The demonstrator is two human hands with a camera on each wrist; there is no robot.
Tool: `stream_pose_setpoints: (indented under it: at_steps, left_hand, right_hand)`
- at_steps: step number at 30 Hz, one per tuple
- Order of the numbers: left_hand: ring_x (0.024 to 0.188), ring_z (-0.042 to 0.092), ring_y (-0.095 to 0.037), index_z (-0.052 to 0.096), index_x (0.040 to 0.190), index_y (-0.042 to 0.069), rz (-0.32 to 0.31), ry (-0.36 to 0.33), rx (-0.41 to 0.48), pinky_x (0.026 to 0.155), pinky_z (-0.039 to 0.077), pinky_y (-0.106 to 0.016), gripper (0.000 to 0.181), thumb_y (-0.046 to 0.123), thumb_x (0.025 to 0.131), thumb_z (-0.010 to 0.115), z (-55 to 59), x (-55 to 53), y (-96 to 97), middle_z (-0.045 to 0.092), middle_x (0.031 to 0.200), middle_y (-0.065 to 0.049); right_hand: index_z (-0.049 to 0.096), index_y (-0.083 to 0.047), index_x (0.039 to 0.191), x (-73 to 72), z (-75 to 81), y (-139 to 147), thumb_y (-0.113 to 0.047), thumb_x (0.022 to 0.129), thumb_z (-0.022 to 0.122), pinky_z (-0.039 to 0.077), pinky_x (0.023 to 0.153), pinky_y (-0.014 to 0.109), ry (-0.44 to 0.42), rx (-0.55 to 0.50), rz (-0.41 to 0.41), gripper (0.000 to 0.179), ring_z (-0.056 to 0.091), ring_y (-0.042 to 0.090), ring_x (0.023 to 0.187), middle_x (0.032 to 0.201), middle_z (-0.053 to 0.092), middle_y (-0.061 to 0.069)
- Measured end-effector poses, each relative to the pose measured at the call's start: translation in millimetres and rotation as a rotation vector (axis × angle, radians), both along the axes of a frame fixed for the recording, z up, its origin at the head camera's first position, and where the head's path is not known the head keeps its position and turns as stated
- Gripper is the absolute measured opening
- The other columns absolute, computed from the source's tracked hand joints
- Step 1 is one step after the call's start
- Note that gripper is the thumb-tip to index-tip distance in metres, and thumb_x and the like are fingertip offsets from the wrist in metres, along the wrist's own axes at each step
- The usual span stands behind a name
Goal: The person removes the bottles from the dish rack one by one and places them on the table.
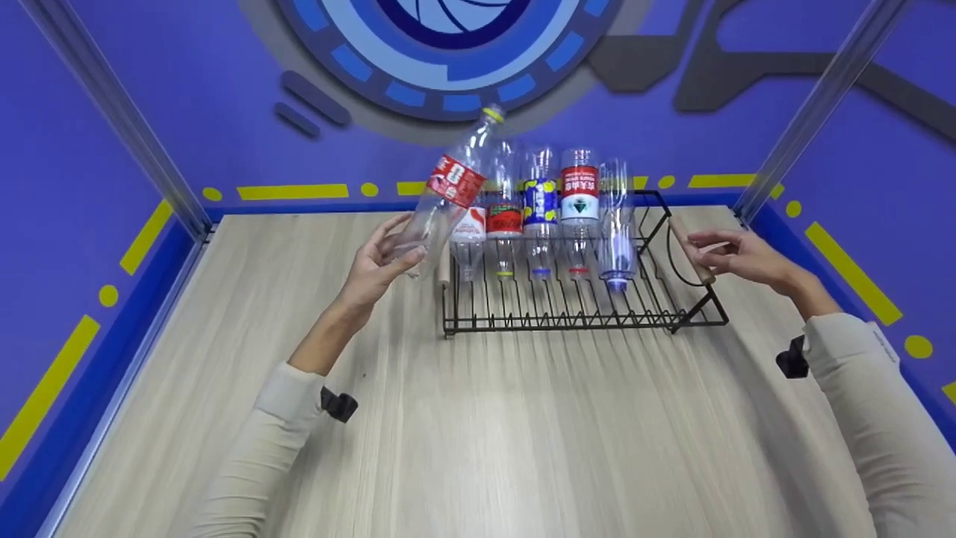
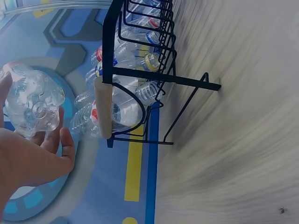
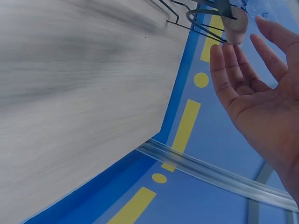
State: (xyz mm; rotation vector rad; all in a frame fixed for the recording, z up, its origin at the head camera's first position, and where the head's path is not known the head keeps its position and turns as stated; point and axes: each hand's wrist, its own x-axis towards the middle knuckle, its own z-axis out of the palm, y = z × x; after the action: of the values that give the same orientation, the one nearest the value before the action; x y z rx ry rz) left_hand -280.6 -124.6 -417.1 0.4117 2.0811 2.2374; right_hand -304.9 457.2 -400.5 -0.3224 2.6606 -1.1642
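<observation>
My left hand (image 1: 377,261) grips the lower end of a large clear plastic bottle (image 1: 457,183) with a red label and a yellow neck ring. The bottle is tilted, neck up and to the right, in front of the left end of a black wire dish rack (image 1: 575,323). In the left wrist view, the bottle's moulded base (image 2: 37,105) faces the camera above my fingers. At the rack's other end, my right hand (image 1: 739,254) has its fingers loosely bent by the wooden handle (image 1: 691,250). Whether the fingertips touch that handle, I cannot tell.
Several empty plastic bottles stand neck-down in a row in the rack, among them one with a blue label (image 1: 539,200) and one with a red-and-white label (image 1: 579,193). The rack stands on a wood-grain table (image 1: 523,433), near blue printed walls (image 1: 202,112).
</observation>
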Motion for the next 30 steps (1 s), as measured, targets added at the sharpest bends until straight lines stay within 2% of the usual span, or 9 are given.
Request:
stream_pose_setpoints:
  at_steps: [6, 10, 12, 17, 20, 25, 30]
  left_hand:
    - [0.132, 0.055, -0.021, 0.029, 0.161, 0.019, 0.006, -0.023, 0.111, 0.105, 0.049, -0.032, 0.077, 0.000, 0.096, 0.065, -3.4, -4.7, -2.6, 0.050, 0.151, -0.014]
    - [0.135, 0.053, -0.031, 0.029, 0.162, 0.020, 0.013, -0.021, 0.148, 0.098, 0.053, -0.031, 0.080, -0.003, 0.094, 0.065, -7.1, -7.5, -3.5, 0.051, 0.147, -0.011]
    - [0.137, 0.052, -0.036, 0.028, 0.162, 0.019, 0.013, -0.017, 0.165, 0.094, 0.056, -0.030, 0.082, -0.004, 0.094, 0.066, -8.7, -8.4, -3.9, 0.051, 0.145, -0.010]
    - [0.139, 0.049, -0.039, 0.028, 0.162, 0.016, 0.009, 0.005, 0.160, 0.092, 0.057, -0.028, 0.082, -0.006, 0.093, 0.066, -12.7, -9.2, -5.4, 0.048, 0.143, -0.011]
    - [0.139, 0.049, -0.038, 0.030, 0.161, 0.017, 0.017, 0.011, 0.145, 0.094, 0.058, -0.029, 0.082, -0.006, 0.092, 0.067, -16.4, -10.4, -6.3, 0.048, 0.142, -0.011]
    - [0.139, 0.049, -0.038, 0.032, 0.160, 0.018, 0.045, 0.007, 0.122, 0.095, 0.057, -0.030, 0.084, -0.005, 0.089, 0.070, -22.4, -12.4, -8.5, 0.047, 0.140, -0.009]
    - [0.136, 0.052, -0.037, 0.039, 0.155, 0.018, 0.078, 0.004, 0.117, 0.092, 0.058, -0.031, 0.079, -0.005, 0.087, 0.073, -27.2, -16.2, -8.7, 0.048, 0.135, -0.005]
  right_hand:
    - [0.041, 0.004, 0.152, -4.2, -4.8, 4.6, -0.018, 0.104, 0.061, 0.058, 0.083, 0.020, -0.037, -0.035, 0.027, 0.057, 0.064, -0.005, 0.099, 0.144, 0.047, 0.033]
    - [0.037, 0.000, 0.155, -5.0, -3.5, 4.7, -0.021, 0.103, 0.061, 0.059, 0.086, 0.024, -0.105, -0.048, 0.016, 0.061, 0.064, -0.002, 0.100, 0.142, 0.048, 0.030]
    - [0.036, -0.002, 0.156, -5.1, -2.6, 4.5, -0.021, 0.103, 0.062, 0.060, 0.087, 0.025, -0.133, -0.058, 0.009, 0.062, 0.064, -0.001, 0.101, 0.137, 0.052, 0.024]
    - [0.036, -0.007, 0.157, -4.1, -1.2, 6.6, -0.022, 0.103, 0.062, 0.060, 0.086, 0.025, -0.175, -0.096, -0.006, 0.062, 0.067, 0.002, 0.100, 0.122, 0.064, 0.000]
    - [0.036, -0.010, 0.157, -3.8, -0.6, 7.9, -0.023, 0.103, 0.062, 0.059, 0.084, 0.024, -0.196, -0.106, -0.017, 0.061, 0.069, 0.004, 0.098, 0.116, 0.068, -0.009]
    - [0.033, -0.014, 0.159, -5.6, 0.1, 6.4, -0.026, 0.104, 0.061, 0.059, 0.086, 0.027, -0.235, -0.103, -0.030, 0.063, 0.069, 0.006, 0.098, 0.115, 0.067, -0.011]
    - [0.027, -0.015, 0.161, -6.2, 0.8, 4.6, -0.028, 0.105, 0.059, 0.059, 0.088, 0.030, -0.266, -0.090, -0.034, 0.066, 0.069, 0.007, 0.101, 0.121, 0.066, -0.009]
